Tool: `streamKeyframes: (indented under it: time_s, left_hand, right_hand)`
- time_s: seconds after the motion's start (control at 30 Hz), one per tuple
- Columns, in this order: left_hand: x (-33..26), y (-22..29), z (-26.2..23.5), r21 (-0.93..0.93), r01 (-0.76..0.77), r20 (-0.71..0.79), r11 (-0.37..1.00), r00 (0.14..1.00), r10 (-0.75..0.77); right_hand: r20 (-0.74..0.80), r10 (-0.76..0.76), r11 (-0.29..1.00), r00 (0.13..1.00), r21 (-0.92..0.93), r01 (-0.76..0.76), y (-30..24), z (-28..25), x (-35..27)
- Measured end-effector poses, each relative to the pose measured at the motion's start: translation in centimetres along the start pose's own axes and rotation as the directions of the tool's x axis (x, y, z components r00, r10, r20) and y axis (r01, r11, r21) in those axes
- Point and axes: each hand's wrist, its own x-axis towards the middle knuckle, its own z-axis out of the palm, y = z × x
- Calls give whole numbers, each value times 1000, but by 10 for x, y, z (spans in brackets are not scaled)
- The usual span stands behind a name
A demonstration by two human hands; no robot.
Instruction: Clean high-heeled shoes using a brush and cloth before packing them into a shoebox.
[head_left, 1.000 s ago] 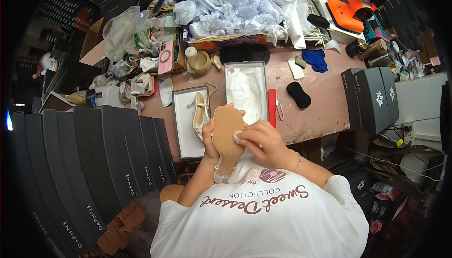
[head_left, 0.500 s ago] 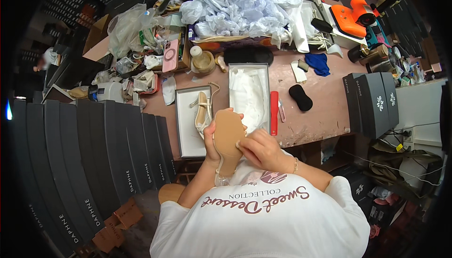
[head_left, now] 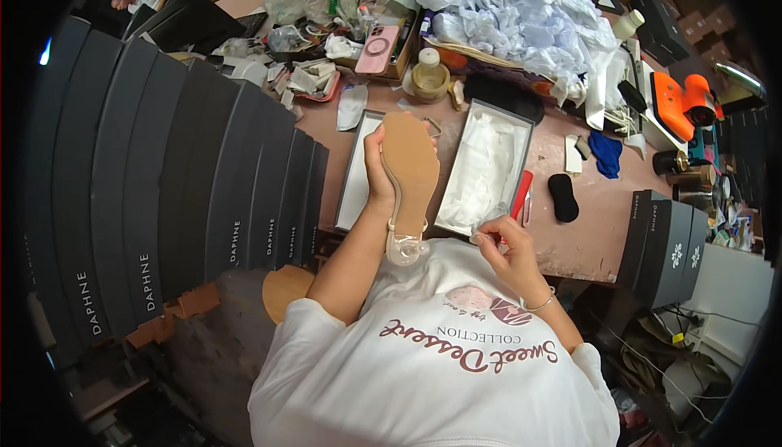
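My left hand [head_left: 378, 171] is closed round a sandal [head_left: 410, 162], its tan sole turned up and its clear heel towards me. Off to the right of the sandal, my right hand [head_left: 513, 258] has thumb and fingers pinched together. Whatever is in that pinch is too small to name. Behind the sandal lies an open shoe box [head_left: 349, 194] with a white inside, partly covered by my left hand and the sandal. The box lid or second tray [head_left: 458, 215], filled with white tissue paper [head_left: 486, 162], sits near my right fingertips.
Tall stacks of dark shoe boxes [head_left: 208, 170] line the left side. A red flat tool [head_left: 523, 190] and a black pad [head_left: 563, 198] lie on the table [head_left: 582, 243]. Crumpled white tissue [head_left: 513, 19], a pink phone [head_left: 377, 49] and a bottle [head_left: 429, 76] stand farther back.
My right hand has left the sole and moved right. My left hand still grips the sandal, now held farther out. The whole view has swung to the left and tilted.
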Motion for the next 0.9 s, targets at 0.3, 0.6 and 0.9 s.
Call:
streamKeyframes:
  time_s: [0.3, 0.6, 0.9]
  left_hand:
    - [-8, -3, -1, -20, -6, 84, 1000, 996, 8]
    - [-16, -24, -12, -161, 158, 163, 974, 978, -131]
    - [-37, -70, -1, 30, 619, 407, 785, 709, -575]
  right_hand:
    - [87, -251, 966, 964, 87, 243, -23, 10, 1]
    - [415, -345, 884, 842, -158, 440, -6, 13, 13]
    - [-194, 324, 841, 926, 508, -188, 60, -45, 19]
